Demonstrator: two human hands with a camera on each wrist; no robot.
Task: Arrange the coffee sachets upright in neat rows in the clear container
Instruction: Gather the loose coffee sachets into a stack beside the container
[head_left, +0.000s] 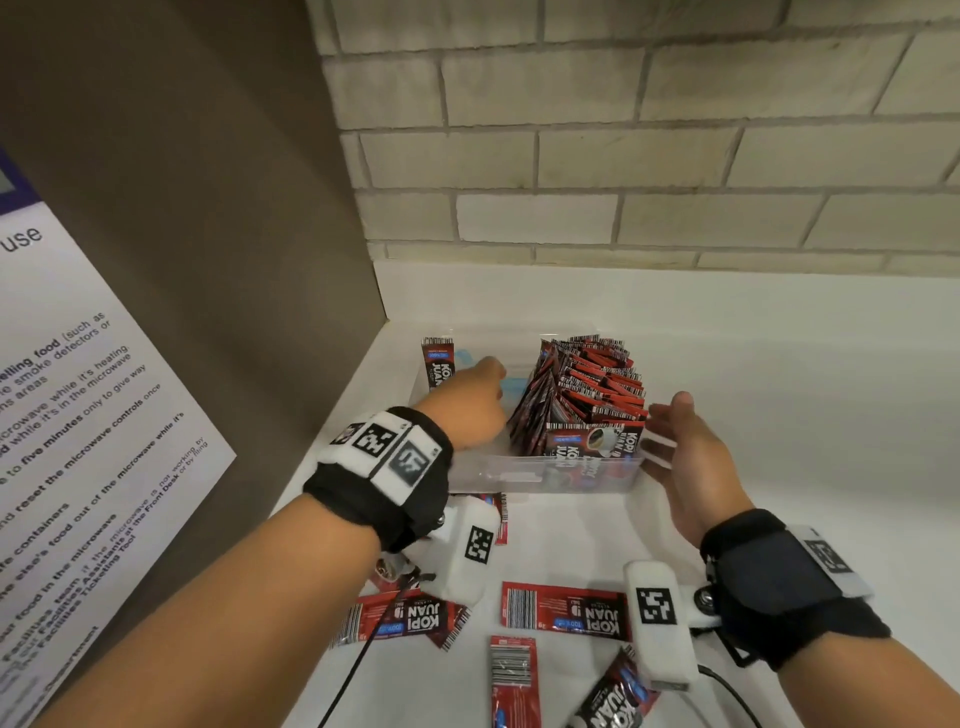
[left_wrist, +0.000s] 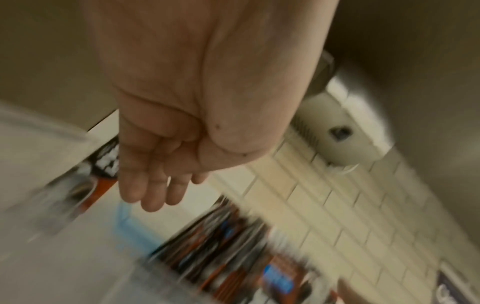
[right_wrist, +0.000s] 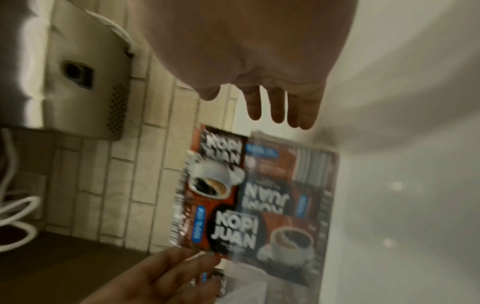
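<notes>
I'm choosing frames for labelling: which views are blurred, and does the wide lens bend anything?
Head view: sharp, the red coffee sachets in the clear plastic container are readable, though the brick lines bow. Left wrist view: heavy motion smear, the left hand soft. Right wrist view: milder blur, sachet print legible, the right hand dim.

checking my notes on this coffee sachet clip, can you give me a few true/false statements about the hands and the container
1. The right hand holds a sachet. False: it is open, empty, beside the clear container.
2. Loose sachets lie on the counter before the container. True.
3. The packed sachets fill the container's left side. False: they fill the right; one lone sachet stands left.
4. The left hand reaches into the container. True.
</notes>
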